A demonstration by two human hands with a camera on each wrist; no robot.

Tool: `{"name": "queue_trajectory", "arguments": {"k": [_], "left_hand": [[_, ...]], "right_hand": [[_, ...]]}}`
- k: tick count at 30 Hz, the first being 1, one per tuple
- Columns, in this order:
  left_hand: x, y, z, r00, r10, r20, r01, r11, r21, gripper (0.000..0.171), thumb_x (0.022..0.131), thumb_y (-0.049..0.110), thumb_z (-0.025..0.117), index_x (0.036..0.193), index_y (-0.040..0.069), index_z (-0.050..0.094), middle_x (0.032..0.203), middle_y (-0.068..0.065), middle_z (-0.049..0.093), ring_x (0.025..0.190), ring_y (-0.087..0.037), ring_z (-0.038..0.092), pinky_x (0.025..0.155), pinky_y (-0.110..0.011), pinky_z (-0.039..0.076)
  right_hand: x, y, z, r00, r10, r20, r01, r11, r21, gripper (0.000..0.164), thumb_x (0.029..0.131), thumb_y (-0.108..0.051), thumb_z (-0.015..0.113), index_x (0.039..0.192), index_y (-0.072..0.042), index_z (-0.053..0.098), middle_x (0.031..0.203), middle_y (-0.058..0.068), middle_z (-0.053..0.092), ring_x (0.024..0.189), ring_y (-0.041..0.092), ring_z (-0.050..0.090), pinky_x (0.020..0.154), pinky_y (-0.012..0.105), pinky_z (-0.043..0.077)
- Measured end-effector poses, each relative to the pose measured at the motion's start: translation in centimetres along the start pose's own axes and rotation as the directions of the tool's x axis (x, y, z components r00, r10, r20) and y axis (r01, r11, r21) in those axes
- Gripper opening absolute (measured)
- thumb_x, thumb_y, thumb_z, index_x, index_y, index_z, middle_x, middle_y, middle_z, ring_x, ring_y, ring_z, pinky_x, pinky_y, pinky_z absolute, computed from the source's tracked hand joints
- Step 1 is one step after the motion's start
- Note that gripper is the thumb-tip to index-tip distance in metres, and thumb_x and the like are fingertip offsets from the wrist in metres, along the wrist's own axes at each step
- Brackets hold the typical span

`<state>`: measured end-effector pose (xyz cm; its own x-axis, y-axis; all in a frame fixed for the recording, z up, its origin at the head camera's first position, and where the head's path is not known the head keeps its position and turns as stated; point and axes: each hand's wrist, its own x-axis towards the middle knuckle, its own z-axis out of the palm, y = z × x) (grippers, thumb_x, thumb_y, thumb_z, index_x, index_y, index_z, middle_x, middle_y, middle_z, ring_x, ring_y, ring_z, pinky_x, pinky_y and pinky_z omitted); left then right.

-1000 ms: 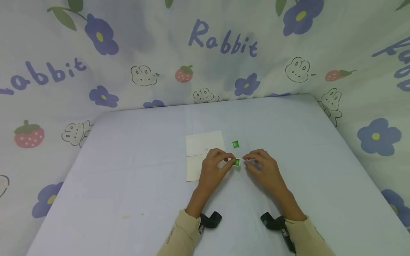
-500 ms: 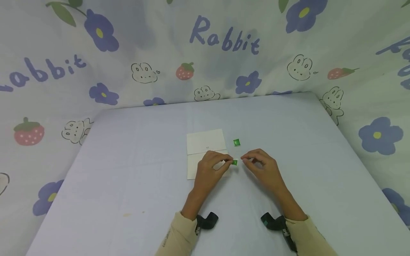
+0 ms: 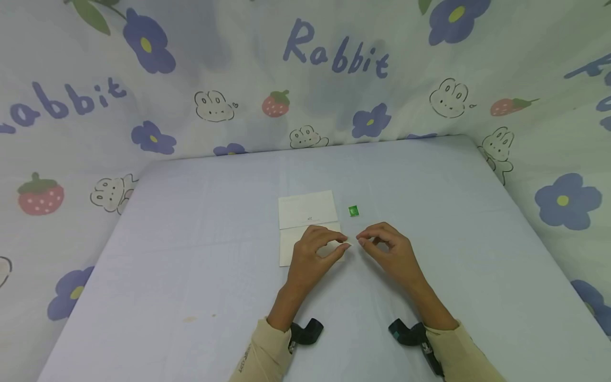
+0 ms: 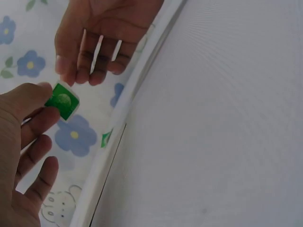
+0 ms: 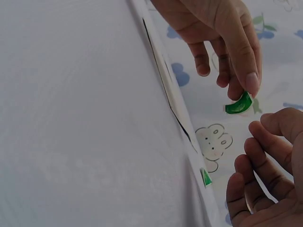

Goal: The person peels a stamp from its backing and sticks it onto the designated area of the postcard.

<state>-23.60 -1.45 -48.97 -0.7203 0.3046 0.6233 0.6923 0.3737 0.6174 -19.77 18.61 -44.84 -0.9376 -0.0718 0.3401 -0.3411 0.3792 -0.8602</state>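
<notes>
My left hand (image 3: pixel 311 255) pinches a small green paper square (image 4: pixel 65 100) with a pale border between thumb and forefinger, above the table. From the head view the square is nearly edge-on; the right wrist view shows it bent into a curve. Close by on the right, my right hand (image 3: pixel 389 249) has its thumb and forefinger near each other, loosely bent, with nothing visible between them. They sit just short of the square. A second green square (image 3: pixel 354 211) lies flat on the table beyond the hands.
An open white booklet or folded card (image 3: pixel 307 209) lies behind and partly under my left hand. Pale cloth covers the table (image 3: pixel 205 265). A patterned curtain (image 3: pixel 238 69) with flowers and rabbits hangs at the back and sides. Dark wrist cameras (image 3: pixel 307 331) sit at both cuffs.
My left hand has shifted slightly left, and the green square in it has turned from face-up to nearly edge-on. My right fingertips have moved a little left.
</notes>
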Motion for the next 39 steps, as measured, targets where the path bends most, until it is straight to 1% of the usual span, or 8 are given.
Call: {"name": "queue_trajectory", "arguments": {"k": [6, 10, 15, 19, 22, 27, 33, 39], "left_hand": [[0.0, 0.0, 0.0, 0.999, -0.038, -0.007, 0.038, 0.998, -0.040, 0.010, 0.089, 0.020, 0.079, 0.098, 0.017, 0.078, 0.093, 0.010, 0.072, 0.097, -0.011, 0.059, 0.075, -0.028, 0.051], [-0.1, 0.1, 0.1, 0.998, -0.059, -0.005, 0.058, 0.996, -0.064, 0.008, 0.090, 0.019, 0.077, 0.098, 0.017, 0.078, 0.093, 0.010, 0.072, 0.095, -0.011, 0.060, 0.074, -0.027, 0.052], [-0.1, 0.1, 0.1, 0.997, -0.076, -0.010, 0.075, 0.995, -0.070, 0.008, 0.091, 0.018, 0.076, 0.099, 0.016, 0.078, 0.094, 0.009, 0.072, 0.092, -0.010, 0.061, 0.073, -0.027, 0.053], [0.0, 0.2, 0.2, 0.994, -0.104, -0.032, 0.101, 0.992, -0.077, 0.012, 0.090, 0.018, 0.077, 0.102, 0.016, 0.077, 0.093, 0.008, 0.072, 0.090, -0.010, 0.062, 0.072, -0.027, 0.052], [-0.1, 0.3, 0.2, 0.990, -0.133, -0.045, 0.128, 0.988, -0.092, 0.017, 0.089, 0.017, 0.079, 0.105, 0.015, 0.076, 0.093, 0.006, 0.073, 0.090, -0.010, 0.062, 0.071, -0.028, 0.052], [-0.2, 0.5, 0.3, 0.986, -0.162, -0.050, 0.156, 0.982, -0.103, 0.018, 0.087, 0.018, 0.080, 0.104, 0.014, 0.076, 0.094, 0.006, 0.072, 0.089, -0.010, 0.063, 0.071, -0.030, 0.054], [-0.4, 0.6, 0.3, 0.984, -0.173, -0.050, 0.166, 0.979, -0.119, 0.017, 0.087, 0.019, 0.080, 0.103, 0.014, 0.076, 0.095, 0.006, 0.072, 0.088, -0.010, 0.063, 0.071, -0.030, 0.054], [-0.5, 0.6, 0.3, 0.985, -0.163, -0.049, 0.157, 0.981, -0.115, 0.017, 0.088, 0.020, 0.080, 0.103, 0.015, 0.076, 0.096, 0.006, 0.071, 0.088, -0.010, 0.063, 0.070, -0.028, 0.053]], "right_hand": [[0.0, 0.1, 0.3, 0.997, -0.070, -0.017, 0.070, 0.998, -0.007, 0.010, 0.087, 0.007, 0.073, 0.096, 0.002, 0.074, 0.099, 0.011, 0.067, 0.087, 0.018, 0.060, 0.075, 0.035, 0.051], [-0.2, 0.5, 0.5, 0.989, -0.141, -0.032, 0.141, 0.990, -0.023, 0.014, 0.084, 0.009, 0.075, 0.095, 0.001, 0.074, 0.097, 0.011, 0.066, 0.086, 0.025, 0.058, 0.074, 0.031, 0.048], [-0.3, 0.6, 0.9, 0.981, -0.193, -0.023, 0.192, 0.981, -0.023, 0.020, 0.079, 0.012, 0.078, 0.094, 0.001, 0.073, 0.098, 0.014, 0.066, 0.087, 0.034, 0.058, 0.074, 0.035, 0.047], [-0.2, 2.2, 1.4, 0.973, -0.227, -0.037, 0.225, 0.973, -0.050, 0.023, 0.076, 0.010, 0.082, 0.094, -0.001, 0.074, 0.099, 0.013, 0.066, 0.090, 0.031, 0.061, 0.074, 0.039, 0.049], [-0.3, 3.5, 1.6, 0.968, -0.245, -0.060, 0.241, 0.968, -0.075, 0.025, 0.075, 0.007, 0.084, 0.094, -0.005, 0.075, 0.100, 0.009, 0.066, 0.095, 0.024, 0.061, 0.078, 0.033, 0.049], [-0.3, 3.9, 1.7, 0.958, -0.277, -0.073, 0.270, 0.958, -0.099, 0.025, 0.075, 0.002, 0.086, 0.096, -0.009, 0.076, 0.102, 0.005, 0.065, 0.101, 0.022, 0.060, 0.090, 0.020, 0.045], [-0.3, 3.8, 1.8, 0.944, -0.325, -0.052, 0.316, 0.939, -0.133, 0.022, 0.077, 0.000, 0.084, 0.096, -0.008, 0.075, 0.103, 0.003, 0.063, 0.103, 0.022, 0.058, 0.094, 0.019, 0.043], [-0.3, 3.9, 1.8, 0.933, -0.357, -0.031, 0.343, 0.914, -0.216, 0.017, 0.078, -0.003, 0.083, 0.093, -0.007, 0.075, 0.102, 0.003, 0.061, 0.101, 0.022, 0.057, 0.090, 0.017, 0.043]]}}
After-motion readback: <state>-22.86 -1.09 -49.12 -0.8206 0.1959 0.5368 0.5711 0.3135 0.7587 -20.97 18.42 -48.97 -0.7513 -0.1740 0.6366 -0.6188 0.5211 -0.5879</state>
